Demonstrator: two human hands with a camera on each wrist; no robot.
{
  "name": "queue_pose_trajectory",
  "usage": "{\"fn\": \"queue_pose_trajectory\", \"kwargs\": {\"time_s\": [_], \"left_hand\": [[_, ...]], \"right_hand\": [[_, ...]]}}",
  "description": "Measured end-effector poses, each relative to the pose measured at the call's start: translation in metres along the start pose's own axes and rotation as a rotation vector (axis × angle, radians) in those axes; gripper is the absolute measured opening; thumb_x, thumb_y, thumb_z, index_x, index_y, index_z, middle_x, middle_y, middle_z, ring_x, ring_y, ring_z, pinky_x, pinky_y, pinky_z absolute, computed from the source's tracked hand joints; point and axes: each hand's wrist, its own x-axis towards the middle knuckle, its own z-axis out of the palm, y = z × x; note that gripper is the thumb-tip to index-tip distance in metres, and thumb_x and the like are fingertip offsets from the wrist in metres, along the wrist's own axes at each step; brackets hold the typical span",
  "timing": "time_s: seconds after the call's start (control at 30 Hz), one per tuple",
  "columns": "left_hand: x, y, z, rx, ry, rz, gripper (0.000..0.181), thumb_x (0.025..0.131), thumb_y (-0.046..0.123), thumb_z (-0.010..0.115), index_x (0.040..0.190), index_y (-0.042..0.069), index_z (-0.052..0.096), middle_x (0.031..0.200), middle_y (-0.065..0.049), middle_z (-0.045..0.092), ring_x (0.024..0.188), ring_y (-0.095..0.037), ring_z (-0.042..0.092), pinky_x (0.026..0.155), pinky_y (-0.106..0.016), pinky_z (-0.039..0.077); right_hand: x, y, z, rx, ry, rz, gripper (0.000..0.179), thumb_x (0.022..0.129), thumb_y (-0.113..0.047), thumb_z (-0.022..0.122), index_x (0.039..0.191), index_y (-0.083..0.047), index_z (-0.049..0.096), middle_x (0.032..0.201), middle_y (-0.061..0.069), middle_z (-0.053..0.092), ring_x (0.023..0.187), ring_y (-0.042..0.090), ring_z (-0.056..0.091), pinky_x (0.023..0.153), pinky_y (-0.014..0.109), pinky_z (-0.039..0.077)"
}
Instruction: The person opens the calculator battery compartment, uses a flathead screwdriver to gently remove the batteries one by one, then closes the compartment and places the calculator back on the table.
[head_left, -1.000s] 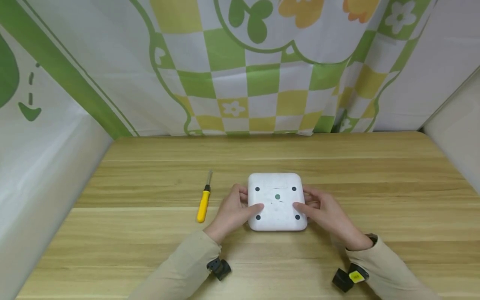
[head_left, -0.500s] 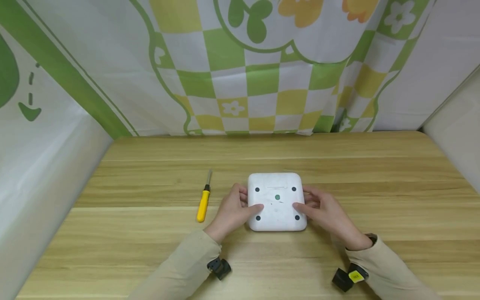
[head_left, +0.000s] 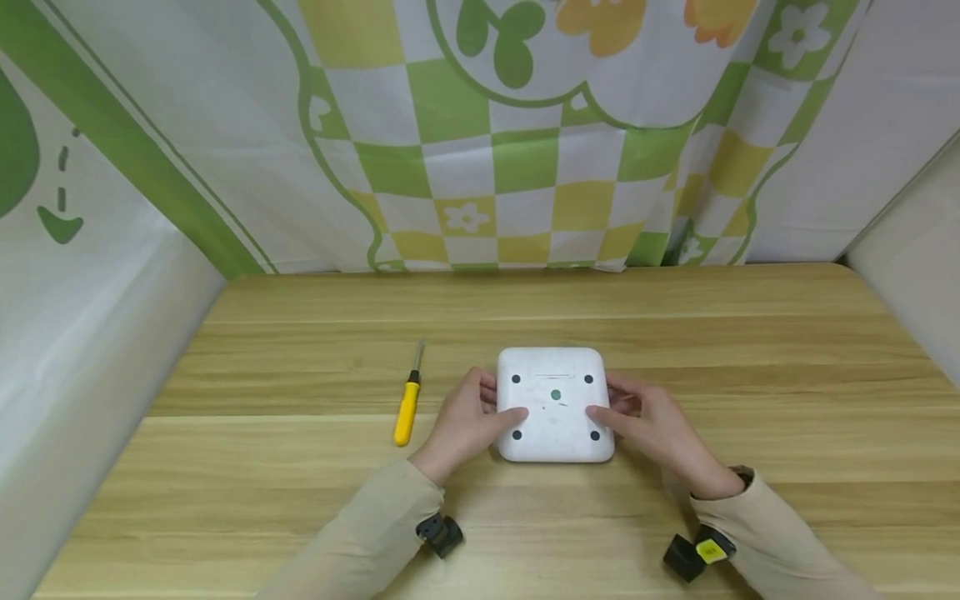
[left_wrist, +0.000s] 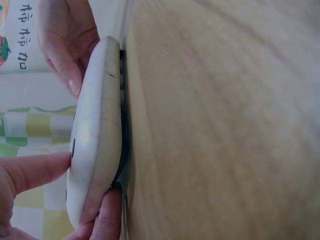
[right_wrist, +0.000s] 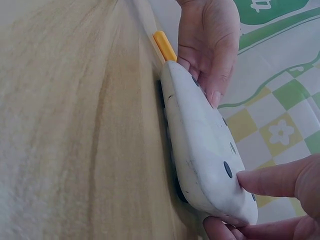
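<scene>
A white, square device with rounded corners (head_left: 556, 437) lies low over the table, with black round pads near its corners and a green dot in the middle of its upper face. My left hand (head_left: 467, 423) grips its left side, thumb on top and fingers curled beneath the edge. Mirroring that, my right hand (head_left: 657, 427) holds the right side. In the left wrist view, dark and pale button-like bumps show along the underside of the device (left_wrist: 95, 125), close over the wood. Most of that lower face is hidden. The right wrist view shows a scuffed rim on the device (right_wrist: 200, 135).
A screwdriver with a yellow handle (head_left: 406, 412) lies left of the device, its metal tip pointing to the back. The wooden table (head_left: 300, 500) ends at a patterned green, yellow and white curtain (head_left: 525, 158). White sheeting (head_left: 97, 350) stands along the left side.
</scene>
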Motion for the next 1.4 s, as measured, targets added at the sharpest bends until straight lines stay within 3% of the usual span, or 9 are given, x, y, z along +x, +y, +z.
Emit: {"fn": "queue_pose_trajectory", "kwargs": {"time_s": [0.5, 1.13, 1.4], "left_hand": [[0.0013, 0.0008, -0.0011, 0.035, -0.014, -0.004, 0.038, 0.080, 0.017, 0.076, 0.104, -0.002, 0.053, 0.097, -0.013, 0.059, 0.083, -0.019, 0.056, 0.072, -0.029, 0.050], [0.0062, 0.0014, -0.0007, 0.122, -0.020, -0.035, 0.037, 0.082, 0.022, 0.075, 0.104, 0.000, 0.055, 0.096, -0.011, 0.058, 0.086, -0.022, 0.053, 0.077, -0.033, 0.048], [0.0063, 0.0029, -0.0010, 0.169, -0.029, -0.021, 0.037, 0.083, 0.023, 0.074, 0.104, -0.001, 0.055, 0.097, -0.012, 0.058, 0.086, -0.022, 0.052, 0.077, -0.033, 0.046]], "right_hand": [[0.0022, 0.0002, 0.0001, -0.026, -0.026, -0.033, 0.048, 0.089, -0.020, 0.067, 0.129, 0.005, 0.055, 0.110, 0.017, 0.064, 0.091, 0.021, 0.059, 0.073, 0.029, 0.047], [0.0058, 0.0030, 0.0000, -0.054, -0.044, -0.024, 0.049, 0.091, -0.023, 0.065, 0.131, 0.003, 0.055, 0.113, 0.017, 0.064, 0.090, 0.021, 0.059, 0.072, 0.028, 0.046], [0.0058, 0.0037, -0.0002, -0.059, -0.043, -0.017, 0.051, 0.091, -0.023, 0.065, 0.131, 0.007, 0.053, 0.109, 0.018, 0.065, 0.090, 0.022, 0.059, 0.072, 0.029, 0.046]]}}
